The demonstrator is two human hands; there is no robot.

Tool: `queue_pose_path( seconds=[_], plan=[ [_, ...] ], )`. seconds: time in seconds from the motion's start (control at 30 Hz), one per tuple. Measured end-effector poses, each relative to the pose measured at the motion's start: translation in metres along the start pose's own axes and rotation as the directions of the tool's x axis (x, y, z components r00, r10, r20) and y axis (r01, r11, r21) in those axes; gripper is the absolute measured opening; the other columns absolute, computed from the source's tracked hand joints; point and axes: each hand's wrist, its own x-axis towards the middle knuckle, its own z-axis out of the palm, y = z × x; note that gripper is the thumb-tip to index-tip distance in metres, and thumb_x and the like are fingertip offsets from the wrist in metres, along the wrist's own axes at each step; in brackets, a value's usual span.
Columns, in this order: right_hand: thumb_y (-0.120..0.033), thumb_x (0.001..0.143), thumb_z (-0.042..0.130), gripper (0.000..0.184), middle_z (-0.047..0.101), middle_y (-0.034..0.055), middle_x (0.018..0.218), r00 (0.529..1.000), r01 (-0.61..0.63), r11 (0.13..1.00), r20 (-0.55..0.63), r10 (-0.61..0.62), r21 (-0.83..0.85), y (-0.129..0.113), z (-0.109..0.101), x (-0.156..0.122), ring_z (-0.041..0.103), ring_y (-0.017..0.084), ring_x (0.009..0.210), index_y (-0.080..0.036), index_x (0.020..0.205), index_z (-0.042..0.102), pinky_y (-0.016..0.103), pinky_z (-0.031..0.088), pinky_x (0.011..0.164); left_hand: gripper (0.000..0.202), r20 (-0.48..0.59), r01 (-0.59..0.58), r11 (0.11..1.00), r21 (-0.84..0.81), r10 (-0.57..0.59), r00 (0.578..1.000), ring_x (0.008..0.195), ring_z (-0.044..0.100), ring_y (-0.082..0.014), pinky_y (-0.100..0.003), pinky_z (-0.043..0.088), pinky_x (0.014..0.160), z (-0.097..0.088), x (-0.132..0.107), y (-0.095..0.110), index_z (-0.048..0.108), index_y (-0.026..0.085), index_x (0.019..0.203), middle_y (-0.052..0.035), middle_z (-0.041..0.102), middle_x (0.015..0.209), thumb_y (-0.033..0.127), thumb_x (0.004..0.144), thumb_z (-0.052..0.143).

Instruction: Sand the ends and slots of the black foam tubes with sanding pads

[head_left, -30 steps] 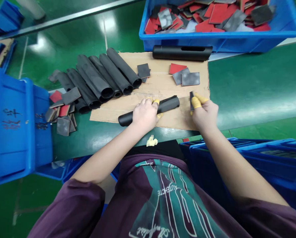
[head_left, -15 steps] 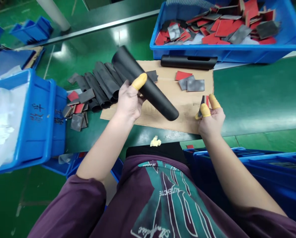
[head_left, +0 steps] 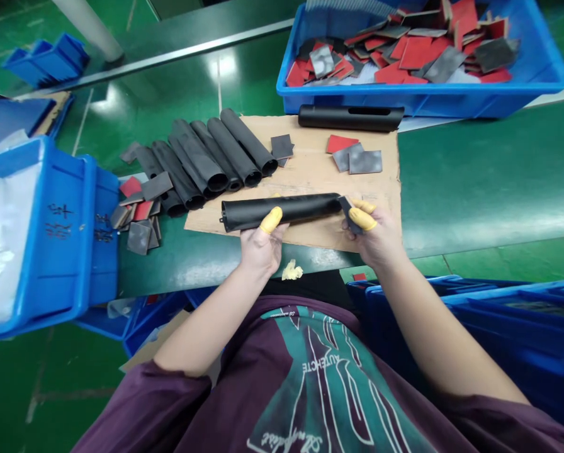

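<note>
On the cardboard sheet [head_left: 310,179], seen from the head camera, a black tube [head_left: 282,212] lay level across the near half, held just above the card. The person's left hand [head_left: 262,245] cupped it from below near the middle, and the grip was clamped, with the thumb in a yellow finger cot [head_left: 271,220] pressed over the top. The right hand [head_left: 377,233] was at the tube's right end, its grip closed on a dark square pad [head_left: 349,215], pinched between yellow-cotted fingers [head_left: 362,218], with the pad's edge against the tube's end.

Beyond the cardboard sheet, a second black tube [head_left: 350,118] lay along its far edge, and past that stood a blue crate [head_left: 405,106] heaped with red and grey square pieces [head_left: 417,53]. On the sheet's far half lay a few similar squares [head_left: 355,157]. To its left, rolled black tubes [head_left: 216,151] lay side by side on the green tabletop [head_left: 475,176], with a pile of squares [head_left: 140,217] nearer the edge and another blue crate [head_left: 86,239] past them. A crumpled yellow scrap [head_left: 292,270] lay just in front of the sheet.
</note>
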Motion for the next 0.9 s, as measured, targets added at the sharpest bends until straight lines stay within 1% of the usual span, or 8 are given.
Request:
queue_pose_path(
  seconds=[0.23,0.37,0.47,0.6,0.67,0.73,0.83,0.9],
  plan=[
    [-0.028,0.029,0.097,0.053,0.063,-0.0049,0.066,0.976,-0.217,0.972,0.016,0.216,0.092,-0.012,-0.002,0.005,0.043,0.005,0.049,-0.021,0.076,0.071,0.018,0.027,0.039,0.075,0.226,-0.034,0.973,0.226,-0.018,0.974,0.125,0.065,-0.0277,-0.047,0.052,0.109,-0.035,-0.008,-0.002,0.068,0.031,0.12,-0.0053,0.074,0.122,0.043,0.051,0.094],
    [-0.024,0.027,0.097,0.059,0.069,-0.0024,0.076,0.993,-0.11,0.992,-0.034,0.112,0.062,-0.012,-0.014,0.012,0.051,0.008,0.057,-0.022,0.08,0.072,0.019,0.031,0.042,0.088,0.355,0.075,0.923,0.377,-0.219,0.909,0.111,0.071,-0.0312,-0.041,0.065,0.081,-0.065,-0.008,0.014,0.061,0.032,0.134,-0.0108,0.072,0.124,0.045,0.053,0.092],
    [-0.03,0.031,0.097,0.062,0.071,-0.0006,0.081,0.998,-0.043,0.999,-0.047,0.043,0.004,-0.005,-0.025,0.022,0.054,0.011,0.06,-0.022,0.087,0.072,0.021,0.033,0.043,0.085,0.401,0.191,0.898,0.397,-0.357,0.844,0.097,0.076,-0.0337,-0.035,0.064,0.062,-0.084,-0.009,0.029,0.063,0.03,0.133,-0.0144,0.072,0.121,0.043,0.054,0.09],
    [-0.045,0.042,0.092,0.064,0.075,0.0064,0.101,0.988,0.118,0.956,-0.065,-0.14,-0.269,0.007,-0.034,0.03,0.07,0.022,0.085,-0.021,0.097,0.071,0.033,0.057,0.065,0.058,0.401,0.212,0.853,0.476,-0.425,0.812,0.062,0.071,-0.0176,-0.023,0.054,0.048,-0.084,-0.01,0.033,0.069,0.026,0.123,-0.006,0.076,0.093,0.029,0.066,0.08],
    [-0.051,0.051,0.088,0.066,0.076,0.0114,0.112,0.964,0.226,0.826,-0.001,-0.264,-0.517,0.006,-0.037,0.03,0.071,0.029,0.102,-0.018,0.106,0.072,0.044,0.059,0.088,0.045,0.387,0.14,0.85,0.508,-0.371,0.844,0.053,0.062,-0.0104,-0.018,0.048,0.044,-0.076,-0.01,0.029,0.074,0.022,0.111,-0.0027,0.075,0.084,0.021,0.066,0.077],
    [-0.053,0.061,0.083,0.07,0.076,0.0147,0.113,0.939,0.303,0.582,0.132,-0.319,-0.755,-0.002,-0.04,0.03,0.071,0.034,0.106,-0.016,0.119,0.072,0.05,0.057,0.096,0.03,0.355,0.108,0.859,0.5,-0.317,0.88,0.055,0.06,-0.0094,-0.017,0.047,0.046,-0.069,-0.011,0.023,0.077,0.018,0.094,-0.0031,0.075,0.081,0.018,0.064,0.075],
    [-0.054,0.077,0.073,0.07,0.079,0.0161,0.096,0.93,0.327,0.182,0.281,-0.238,-0.927,-0.019,-0.045,0.032,0.075,0.039,0.093,-0.014,0.134,0.067,0.052,0.059,0.084,0.018,0.256,0.143,0.874,0.465,-0.287,0.923,0.06,0.064,-0.0133,-0.02,0.05,0.051,-0.065,-0.012,0.016,0.075,0.016,0.08,-0.0033,0.073,0.073,0.019,0.062,0.077],
    [-0.048,0.085,0.065,0.061,0.079,0.0171,0.089,0.94,0.289,0.046,0.275,-0.2,-0.956,-0.025,-0.042,0.031,0.075,0.04,0.086,-0.012,0.133,0.069,0.051,0.059,0.078,0.019,0.193,0.141,0.876,0.462,-0.254,0.948,0.065,0.067,-0.0164,-0.023,0.053,0.057,-0.064,-0.013,0.013,0.074,0.016,0.077,-0.003,0.072,0.071,0.015,0.058,0.078]
  ],
)
